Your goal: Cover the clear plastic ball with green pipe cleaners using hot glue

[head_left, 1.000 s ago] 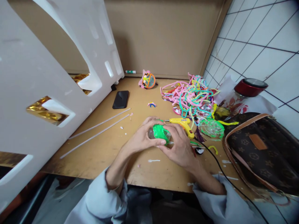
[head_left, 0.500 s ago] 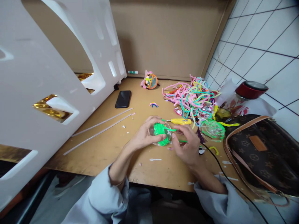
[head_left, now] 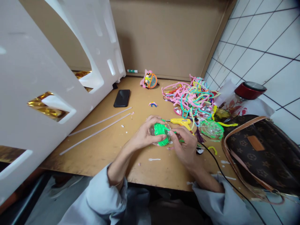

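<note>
My left hand (head_left: 147,132) grips a clear round plastic piece (head_left: 153,130) partly covered with rows of bright green pipe cleaner (head_left: 160,128). Its thumb presses on the green rows from the near side. Between the thumb and fingers of my right hand (head_left: 186,145) is pinched a green pipe cleaner end, held right against the clear piece. A yellow hot glue gun (head_left: 180,121) lies just behind my right hand, its nozzle pointing left. Another clear round piece with green strands (head_left: 212,130) rests to the right of that hand.
A heap of coloured pipe cleaners (head_left: 192,100) lies at the back right, near a red-lidded jar (head_left: 249,90) and a brown handbag (head_left: 255,150). On the left are two glue sticks (head_left: 96,133), a black phone (head_left: 122,98) and a white foam panel (head_left: 58,62). A small decorated figure (head_left: 150,79) stands behind.
My right hand has shifted left, bringing the green pipe cleaner closer to the round piece. More of the glue gun shows. My left hand keeps its hold.
</note>
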`<state>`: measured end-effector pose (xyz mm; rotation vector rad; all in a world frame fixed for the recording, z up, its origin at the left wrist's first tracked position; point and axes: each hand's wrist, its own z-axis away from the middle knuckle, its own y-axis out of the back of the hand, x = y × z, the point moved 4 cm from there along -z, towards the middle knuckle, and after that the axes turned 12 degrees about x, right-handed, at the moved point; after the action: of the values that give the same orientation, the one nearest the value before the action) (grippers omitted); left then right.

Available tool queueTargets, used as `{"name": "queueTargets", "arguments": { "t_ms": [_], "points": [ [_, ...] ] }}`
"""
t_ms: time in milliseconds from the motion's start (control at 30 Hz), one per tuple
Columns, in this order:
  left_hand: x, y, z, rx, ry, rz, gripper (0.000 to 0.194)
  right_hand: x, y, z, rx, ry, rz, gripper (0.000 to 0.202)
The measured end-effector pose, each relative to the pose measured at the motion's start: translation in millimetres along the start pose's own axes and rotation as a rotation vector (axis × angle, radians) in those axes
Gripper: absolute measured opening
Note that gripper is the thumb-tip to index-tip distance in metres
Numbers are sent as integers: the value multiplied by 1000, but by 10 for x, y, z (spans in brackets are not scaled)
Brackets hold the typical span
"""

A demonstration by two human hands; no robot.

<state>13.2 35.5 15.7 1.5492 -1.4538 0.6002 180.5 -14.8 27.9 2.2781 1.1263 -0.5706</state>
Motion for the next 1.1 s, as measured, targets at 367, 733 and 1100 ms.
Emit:
{"name": "queueTargets", "arguments": {
  "t_ms": [367,733,1100],
  "points": [
    [17,1,-2,-28,-36,-7,39,-161,0,60,106,593,312,13],
    [29,12,-17,-24,9,42,38,-137,44,20,84,481,233,18],
    [54,10,-12,-2,39,24,38,-73,136,-57,113,166,77,11]
  ]
}}
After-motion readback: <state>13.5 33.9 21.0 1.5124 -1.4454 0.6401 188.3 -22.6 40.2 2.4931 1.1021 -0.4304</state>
